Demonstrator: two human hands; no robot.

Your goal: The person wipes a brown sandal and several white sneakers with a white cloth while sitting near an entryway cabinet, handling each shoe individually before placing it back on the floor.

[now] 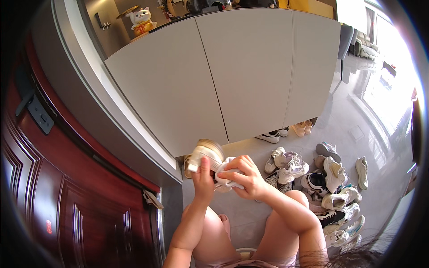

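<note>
A cream-coloured shoe [205, 154] with a tan sole is held up in front of me, over the floor before the cabinet. My left hand [203, 181] grips it, the thumb pressed along its side. In my right hand [246, 177] is a bunched white cloth [229, 182], pressed against the near end of the shoe. The cloth and fingers cover that end, so its shape is hidden. Below the hands are my bare knees, and a pink slipper [225, 223] shows at one foot.
A pile of shoes [335, 197] lies on the grey tiled floor to my right. White cabinet doors [249, 67] stand ahead, with black-and-white sneakers [270, 136] and pink shoes [300, 128] at their foot. The dark red door [100, 201] is close on my left.
</note>
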